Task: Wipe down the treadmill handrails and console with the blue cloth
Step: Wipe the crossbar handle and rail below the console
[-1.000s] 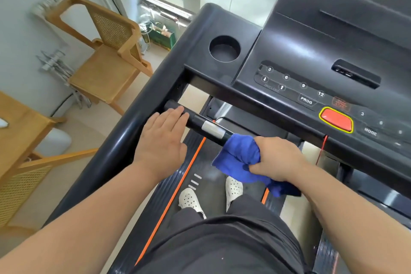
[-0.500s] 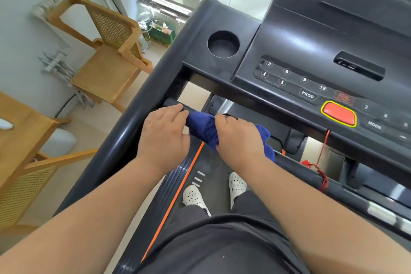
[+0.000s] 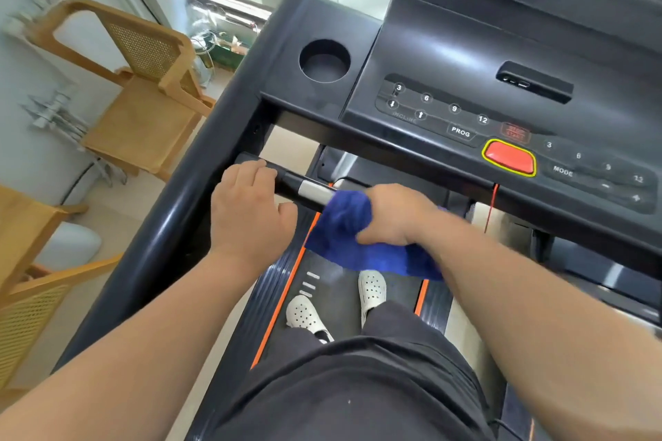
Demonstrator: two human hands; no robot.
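Blue cloth (image 3: 344, 225) wraps the bar (image 3: 308, 190) under the console (image 3: 465, 46), your right hand (image 3: 394, 215) clamped round it; your left hand (image 3: 250, 204) curls over the bar's end. The cloth's loose tail hangs low: sweep right and it may snag the red cord (image 3: 492, 204). Console keys read PROG, MODE, 3, 6, 9, 12.

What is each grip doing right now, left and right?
Left grip: holds the handrail, fingers curled over it.
Right grip: holds the blue cloth against the handrail.
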